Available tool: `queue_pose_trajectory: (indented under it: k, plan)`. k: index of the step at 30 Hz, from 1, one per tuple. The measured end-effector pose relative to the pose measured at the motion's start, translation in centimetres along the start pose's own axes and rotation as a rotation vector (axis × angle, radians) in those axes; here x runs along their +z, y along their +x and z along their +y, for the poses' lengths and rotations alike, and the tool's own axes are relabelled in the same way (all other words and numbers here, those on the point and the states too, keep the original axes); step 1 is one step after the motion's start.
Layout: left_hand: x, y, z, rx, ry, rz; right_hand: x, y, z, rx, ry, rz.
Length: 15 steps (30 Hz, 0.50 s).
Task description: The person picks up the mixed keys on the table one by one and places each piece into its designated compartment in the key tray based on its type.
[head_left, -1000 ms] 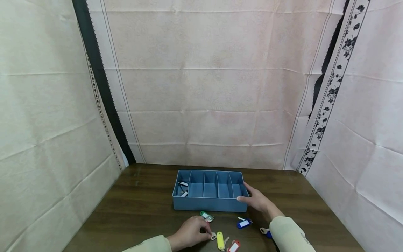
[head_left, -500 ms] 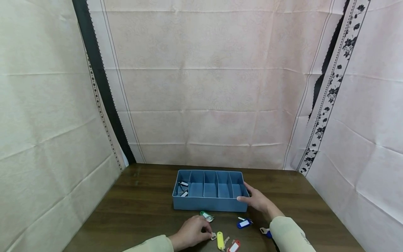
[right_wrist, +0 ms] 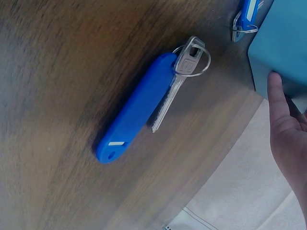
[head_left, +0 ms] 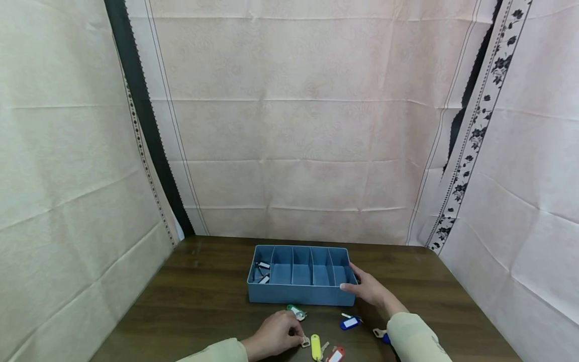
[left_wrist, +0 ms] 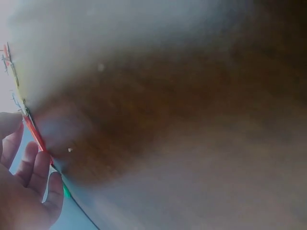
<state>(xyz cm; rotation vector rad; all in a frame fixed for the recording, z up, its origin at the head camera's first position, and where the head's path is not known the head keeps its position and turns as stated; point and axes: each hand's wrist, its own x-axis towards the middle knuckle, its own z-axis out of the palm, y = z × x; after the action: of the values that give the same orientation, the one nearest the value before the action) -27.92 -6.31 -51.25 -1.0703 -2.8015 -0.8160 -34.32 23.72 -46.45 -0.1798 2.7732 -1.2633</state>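
Observation:
My left hand [head_left: 277, 332] is low over the table, its thumb and fingers pinching a red key tag [left_wrist: 36, 134]. The head view mostly hides that tag and shows only its key's head [head_left: 305, 342] by the fingertips. My right hand [head_left: 373, 290] grips the right end of a blue compartment box [head_left: 300, 295], thumb at the front rim and fingers along the side. Black key tags with white labels [head_left: 264, 265] lie in the leftmost compartment; the other compartments hold nothing visible. A green key tag [head_left: 296, 311] lies just beyond the left hand.
Right of the left hand lie a yellow key tag [head_left: 315, 347] and another red key tag [head_left: 336, 355]. A blue key tag [head_left: 350, 323] is before the box, another [right_wrist: 136, 108] by the right forearm. Cloth [head_left: 289, 130] surrounds the wooden table [head_left: 199, 296].
The left hand has shifted very slightly; a bit of red seen beyond its fingers a second ago is now hidden. The right hand and box stay in place.

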Motion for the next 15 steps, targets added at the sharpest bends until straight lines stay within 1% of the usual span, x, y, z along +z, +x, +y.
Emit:
queue_pose_trajectory:
  k: [5,10,15]
  plan:
    - [-0.5,0.1,0.0,0.015,-0.035,0.025,0.0,-0.1,-0.1,0.011,0.023,-0.003]
    - [-1.3,0.4,0.1,-0.011,-0.096,0.049,0.2,-0.1,0.1,0.027,0.051,-0.005]
    - [-1.9,0.5,0.1,-0.023,-0.113,0.108,0.3,0.1,0.1,0.028,0.047,-0.008]
